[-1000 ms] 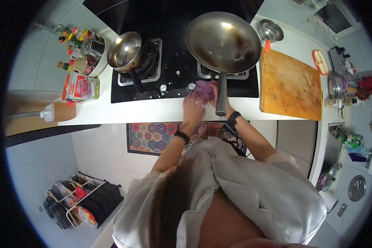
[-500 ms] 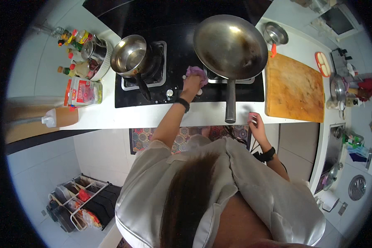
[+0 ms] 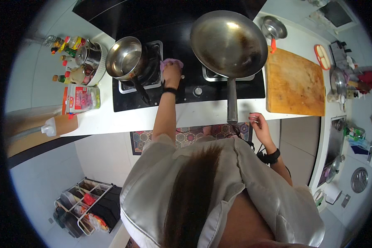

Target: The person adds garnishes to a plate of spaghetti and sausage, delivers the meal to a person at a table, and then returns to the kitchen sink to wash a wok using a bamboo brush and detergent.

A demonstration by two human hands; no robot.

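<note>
My left hand (image 3: 172, 77) is closed on a purple cloth (image 3: 172, 63), which it presses on the black glass stovetop (image 3: 190, 89) beside the left burner. A small steel saucepan (image 3: 125, 57) with a black handle rests on that burner. On the right burner sits a large wok (image 3: 229, 43), its handle (image 3: 232, 101) pointing toward me over the counter's front edge. Right of the handle's end, my right hand (image 3: 260, 125) hangs by the counter edge. Its fingers are loosely bent and apart, and nothing shows in them.
A wooden cutting board (image 3: 295, 82) lies right of the stove, with a small steel pan (image 3: 274, 27) behind it. Bottles (image 3: 74, 42), a steel pot (image 3: 88, 55) and a food bag (image 3: 82, 98) stand on the left. A wire rack (image 3: 87, 202) is low at the left.
My left hand has moved left with the purple cloth, from between the burners to beside the left burner. My right hand stays by the counter edge. The view has shifted slightly.
</note>
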